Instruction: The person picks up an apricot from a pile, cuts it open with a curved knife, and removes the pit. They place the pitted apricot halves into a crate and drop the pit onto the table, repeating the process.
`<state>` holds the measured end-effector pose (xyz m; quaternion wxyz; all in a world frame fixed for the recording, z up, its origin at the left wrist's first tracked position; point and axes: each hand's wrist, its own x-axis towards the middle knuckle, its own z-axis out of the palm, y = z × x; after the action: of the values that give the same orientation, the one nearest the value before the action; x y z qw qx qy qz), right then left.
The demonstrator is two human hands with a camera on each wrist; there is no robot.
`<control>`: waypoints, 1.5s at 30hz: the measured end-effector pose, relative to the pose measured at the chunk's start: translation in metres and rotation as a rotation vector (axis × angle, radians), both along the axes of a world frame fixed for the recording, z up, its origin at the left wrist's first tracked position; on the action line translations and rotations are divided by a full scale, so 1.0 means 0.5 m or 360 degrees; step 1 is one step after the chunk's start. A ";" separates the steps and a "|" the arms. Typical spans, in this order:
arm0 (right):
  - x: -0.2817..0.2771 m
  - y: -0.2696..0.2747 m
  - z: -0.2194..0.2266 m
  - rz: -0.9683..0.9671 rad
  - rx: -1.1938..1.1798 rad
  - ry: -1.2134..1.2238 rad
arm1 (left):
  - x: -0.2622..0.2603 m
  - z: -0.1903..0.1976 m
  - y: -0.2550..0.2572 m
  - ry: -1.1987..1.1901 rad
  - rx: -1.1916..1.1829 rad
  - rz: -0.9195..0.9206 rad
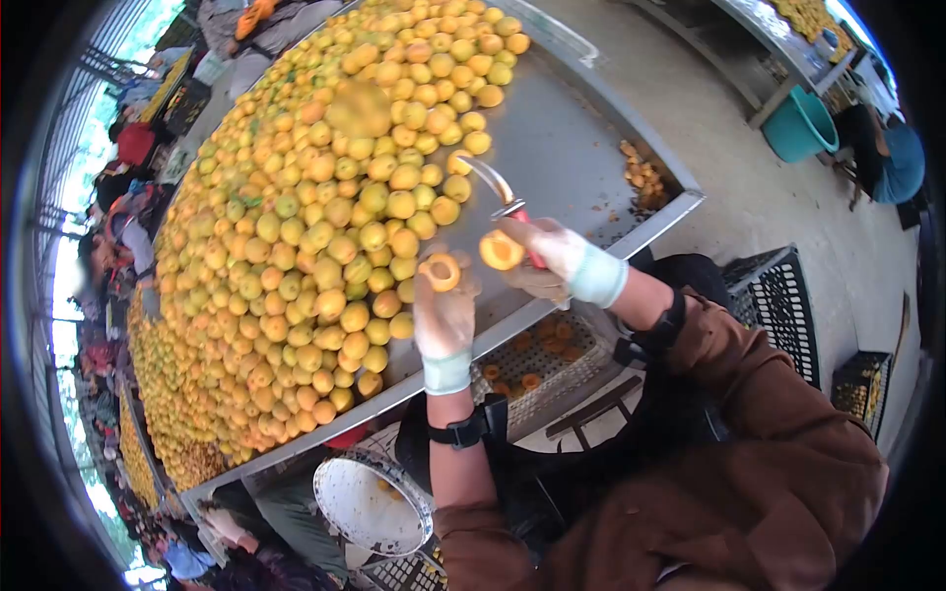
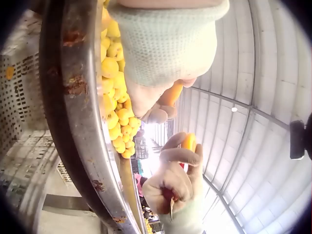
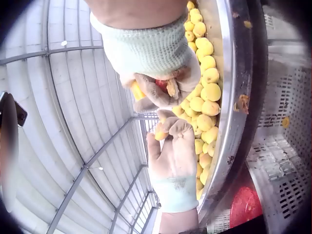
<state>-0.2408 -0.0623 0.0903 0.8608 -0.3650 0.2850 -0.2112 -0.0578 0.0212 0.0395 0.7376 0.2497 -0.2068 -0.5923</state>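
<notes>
My gloved left hand point(image 1: 445, 313) pinches an apricot half point(image 1: 440, 272) at its fingertips, cut face up with the pit showing. My gloved right hand point(image 1: 554, 258) grips a red-handled knife whose curved blade point(image 1: 490, 182) points up and left, and also holds the other apricot half point(image 1: 501, 250). The two hands are close together above the near rim of the metal table point(image 1: 631, 231). In the left wrist view the left hand point(image 2: 165, 48) holds orange fruit point(image 2: 171, 95). In the right wrist view the right hand point(image 3: 151, 56) is above the left hand point(image 3: 173, 153).
A big heap of yellow-orange apricots point(image 1: 315, 227) covers the table. Loose pits point(image 1: 642, 177) lie at its right corner. A perforated crate point(image 1: 537, 360) with cut halves sits below the rim, a white bucket point(image 1: 370, 502) beside it. Black crates point(image 1: 778, 295) and a teal tub point(image 1: 798, 123) stand to the right.
</notes>
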 end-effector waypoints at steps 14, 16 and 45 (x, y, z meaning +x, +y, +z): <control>-0.020 0.017 0.004 0.0039 -0.0152 0.0262 | -0.070 0.086 0.002 -0.1747 0.0343 0.0519; -0.023 0.012 -0.003 0.0162 -0.0073 0.0199 | -0.082 0.084 -0.003 -0.2148 0.0244 0.0688; -0.011 -0.001 0.003 -0.0438 -0.1422 0.0392 | -0.012 -0.020 -0.018 -0.0073 0.0198 -0.0459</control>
<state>-0.2463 -0.0628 0.0918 0.5437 -0.6803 0.3117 -0.3801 -0.0637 0.0122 0.0294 0.6231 0.2760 -0.2202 -0.6979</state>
